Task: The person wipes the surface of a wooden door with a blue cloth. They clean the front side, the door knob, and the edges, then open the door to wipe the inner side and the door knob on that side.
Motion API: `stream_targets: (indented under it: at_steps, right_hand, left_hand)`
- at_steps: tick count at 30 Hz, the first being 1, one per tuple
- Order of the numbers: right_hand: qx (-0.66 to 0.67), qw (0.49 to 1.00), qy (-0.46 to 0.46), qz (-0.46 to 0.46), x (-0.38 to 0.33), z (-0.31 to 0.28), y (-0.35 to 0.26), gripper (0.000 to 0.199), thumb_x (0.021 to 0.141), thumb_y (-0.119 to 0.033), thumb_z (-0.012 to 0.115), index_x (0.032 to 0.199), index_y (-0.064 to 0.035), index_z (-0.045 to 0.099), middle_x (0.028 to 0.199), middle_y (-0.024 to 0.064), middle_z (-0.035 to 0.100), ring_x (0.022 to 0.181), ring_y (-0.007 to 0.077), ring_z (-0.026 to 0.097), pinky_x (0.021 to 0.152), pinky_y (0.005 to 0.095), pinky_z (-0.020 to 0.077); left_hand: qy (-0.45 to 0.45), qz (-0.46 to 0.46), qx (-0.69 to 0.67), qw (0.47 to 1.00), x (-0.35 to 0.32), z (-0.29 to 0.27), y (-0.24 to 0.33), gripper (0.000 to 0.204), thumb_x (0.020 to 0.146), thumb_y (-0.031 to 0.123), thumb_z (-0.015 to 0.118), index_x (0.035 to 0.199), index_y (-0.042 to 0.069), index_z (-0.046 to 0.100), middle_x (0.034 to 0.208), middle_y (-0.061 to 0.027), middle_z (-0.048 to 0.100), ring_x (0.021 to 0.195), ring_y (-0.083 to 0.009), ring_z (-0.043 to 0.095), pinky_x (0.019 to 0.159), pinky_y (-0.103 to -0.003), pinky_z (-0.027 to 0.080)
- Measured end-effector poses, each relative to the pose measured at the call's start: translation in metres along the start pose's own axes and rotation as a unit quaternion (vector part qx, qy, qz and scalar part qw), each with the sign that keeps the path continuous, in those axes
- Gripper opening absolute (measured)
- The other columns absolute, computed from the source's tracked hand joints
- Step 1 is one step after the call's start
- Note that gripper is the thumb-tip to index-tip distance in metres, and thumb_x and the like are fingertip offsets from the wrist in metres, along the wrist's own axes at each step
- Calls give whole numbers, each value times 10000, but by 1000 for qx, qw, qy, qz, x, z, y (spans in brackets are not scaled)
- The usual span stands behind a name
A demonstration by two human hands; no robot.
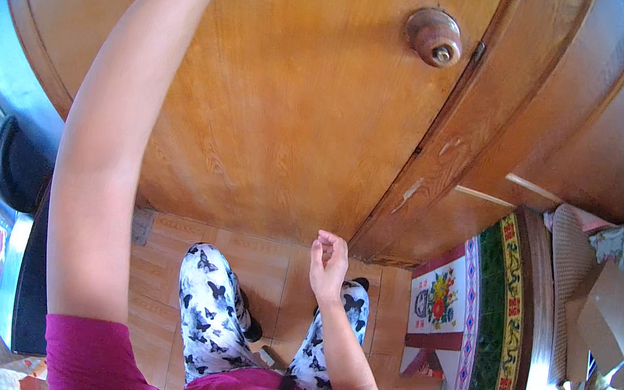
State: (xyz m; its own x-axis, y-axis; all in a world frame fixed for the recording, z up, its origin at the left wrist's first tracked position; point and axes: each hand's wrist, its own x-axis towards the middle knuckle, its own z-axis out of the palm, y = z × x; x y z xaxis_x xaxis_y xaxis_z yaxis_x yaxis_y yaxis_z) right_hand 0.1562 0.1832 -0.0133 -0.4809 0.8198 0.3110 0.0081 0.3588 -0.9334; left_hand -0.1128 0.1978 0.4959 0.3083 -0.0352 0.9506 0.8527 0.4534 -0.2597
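Observation:
My left arm (123, 124) stretches up across the wooden door (277, 108), and its hand is out of view past the top edge. In front of the door's lower part hangs my right hand (329, 267), with its fingers curled in toward the thumb and nothing seen in them. It touches neither the door nor the frame. A round brown doorknob (435, 39) with a metal centre sits near the door's right edge, well above my right hand. The door lies against its wooden frame (449, 151), with a dark narrow line between them.
Tiled floor (155, 309) lies under my legs, which are in butterfly-print trousers (209, 301). To the right is a patterned, fringed cloth (498, 331) over a raised edge, with cardboard (607, 315) beyond. On the left are a dark rounded container (15, 164) and a blue wall (19, 59).

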Motion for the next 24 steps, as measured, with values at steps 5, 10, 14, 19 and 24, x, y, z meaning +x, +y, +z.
stream_targets:
  at_steps: [5,10,14,19,24]
  right_hand:
    - [62,997,6,49,0,6,10,157,1013,-109,617,1134,-12,641,988,18,650,861,85,576,786,237,481]
    - [104,993,20,59,0,8,14,154,1007,-131,627,1112,-20,649,974,17,643,852,87,581,756,253,488]
    - [198,975,5,97,-10,21,9,119,1025,-109,595,1099,-24,636,970,0,636,863,84,572,790,244,482]
    - [166,981,11,104,-10,11,-1,121,1032,-107,584,1104,-23,633,973,14,641,874,87,583,803,237,491]
    - [128,982,40,137,-1,2,5,153,1033,-153,604,1093,-22,655,935,5,646,810,82,587,750,244,510]
  left_hand:
    - [-5,27,-4,1000,-21,8,52,428,990,285,514,1345,55,584,1386,-228,552,1286,-406,520,1059,-518,412]
    - [-216,-5,-150,965,-193,-23,129,686,925,203,539,1583,187,345,1632,-127,344,1381,-266,475,923,-476,484]
    - [-455,212,-207,840,-361,-94,129,682,939,77,519,1578,231,334,1655,-70,289,1525,-232,254,1158,-505,416]
    - [-336,434,-85,832,-321,-93,63,574,987,155,545,1534,198,378,1627,-83,317,1479,-231,358,1168,-425,424]
    - [-206,225,-74,949,-111,-66,-37,413,965,207,587,1360,329,592,1440,-75,550,1286,-307,550,1026,-501,471]
